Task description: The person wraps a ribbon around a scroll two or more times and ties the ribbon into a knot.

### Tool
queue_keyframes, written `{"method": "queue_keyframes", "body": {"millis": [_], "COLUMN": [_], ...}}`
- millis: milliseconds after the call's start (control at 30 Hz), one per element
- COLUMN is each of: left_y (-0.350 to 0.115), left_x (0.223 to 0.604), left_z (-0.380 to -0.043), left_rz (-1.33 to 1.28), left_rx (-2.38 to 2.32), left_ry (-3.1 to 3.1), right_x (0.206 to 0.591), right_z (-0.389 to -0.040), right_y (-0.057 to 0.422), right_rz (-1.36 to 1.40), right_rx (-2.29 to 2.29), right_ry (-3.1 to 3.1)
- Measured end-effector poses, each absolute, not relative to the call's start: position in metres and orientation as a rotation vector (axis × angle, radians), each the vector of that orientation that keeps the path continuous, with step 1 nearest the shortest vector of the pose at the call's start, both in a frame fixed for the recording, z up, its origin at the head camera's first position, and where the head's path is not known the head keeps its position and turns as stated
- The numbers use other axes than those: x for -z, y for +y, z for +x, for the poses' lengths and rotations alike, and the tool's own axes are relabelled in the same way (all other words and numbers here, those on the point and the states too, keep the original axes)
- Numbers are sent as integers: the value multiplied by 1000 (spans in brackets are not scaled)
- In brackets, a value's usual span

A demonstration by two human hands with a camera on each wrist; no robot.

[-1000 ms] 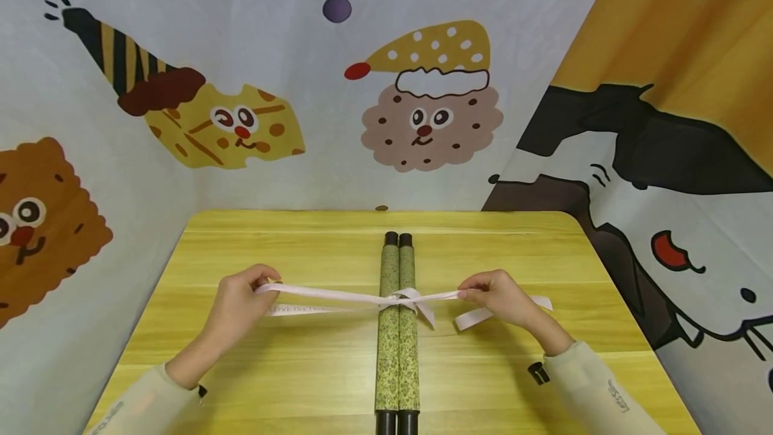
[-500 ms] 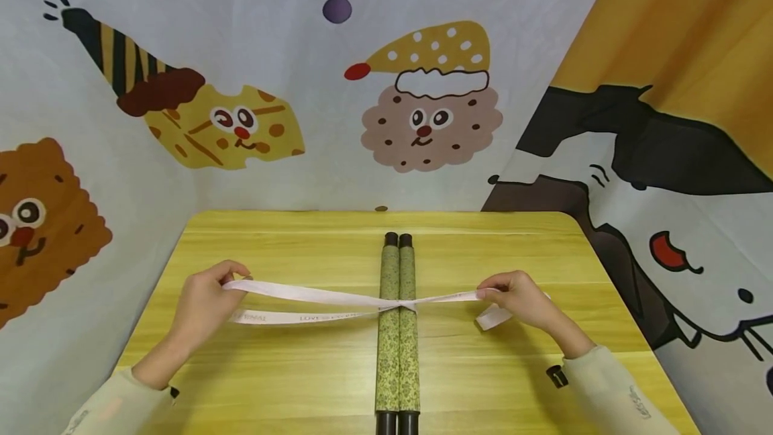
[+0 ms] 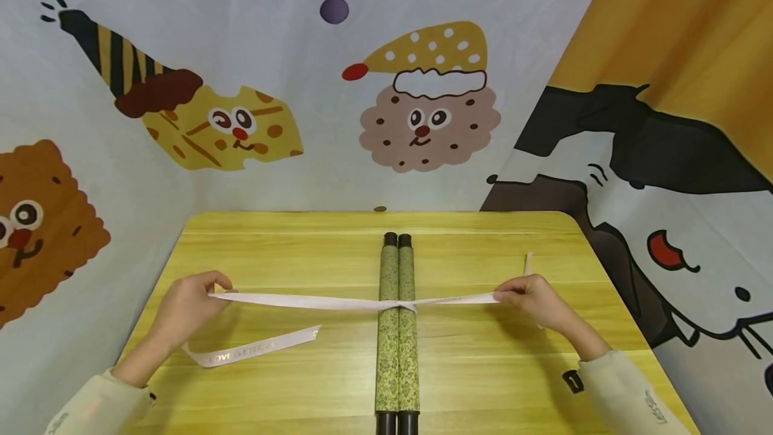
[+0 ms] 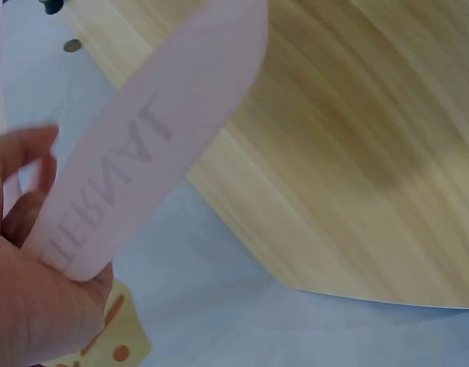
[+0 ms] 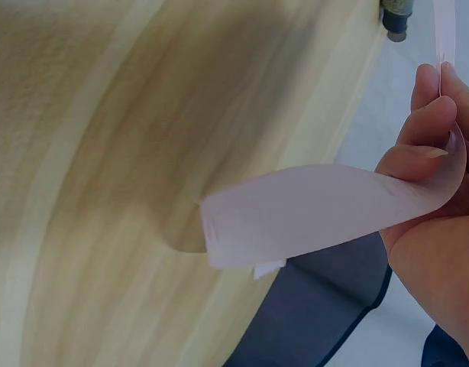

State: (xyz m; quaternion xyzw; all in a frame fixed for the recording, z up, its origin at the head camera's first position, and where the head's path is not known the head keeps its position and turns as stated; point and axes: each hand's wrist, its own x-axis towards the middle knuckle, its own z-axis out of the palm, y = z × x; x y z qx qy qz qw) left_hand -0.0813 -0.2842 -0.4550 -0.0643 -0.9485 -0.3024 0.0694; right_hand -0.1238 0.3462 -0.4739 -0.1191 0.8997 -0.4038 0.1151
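Two rolled scrolls, a left scroll (image 3: 388,361) and a right scroll (image 3: 408,361), lie side by side on the table, with green patterned covers and black end knobs. A pale pink ribbon (image 3: 296,301) crosses them and gathers at a knot (image 3: 400,305). At the left, my left hand (image 3: 187,304) pinches one taut length; its lettered tail (image 3: 253,351) trails below, back toward the scrolls. My right hand (image 3: 534,297) pinches the other length between thumb and fingers. In the right wrist view a loose ribbon end (image 5: 288,214) sticks out from that hand.
The wooden table (image 3: 290,247) has rounded far corners. Behind and beside it hangs a white cloth (image 3: 272,32) printed with cartoon figures. A small black piece (image 3: 572,381) shows by the right sleeve (image 3: 628,388).
Both hands have moved apart, drawing the ribbon straight. The short end beside the knot has gone from there. The left tail, earlier stretched to the scrolls, now has its end free.
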Motion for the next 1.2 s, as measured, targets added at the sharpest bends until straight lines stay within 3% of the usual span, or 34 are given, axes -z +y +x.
{"method": "queue_keyframes", "body": {"millis": [1200], "left_y": [-309], "left_x": [506], "left_z": [-80], "left_rz": [-124], "left_rx": [954], "left_ry": [-3143], "right_x": [510], "right_z": [-127], "right_y": [357], "right_rz": [-463], "right_rx": [1136], "right_ry": [2658]}}
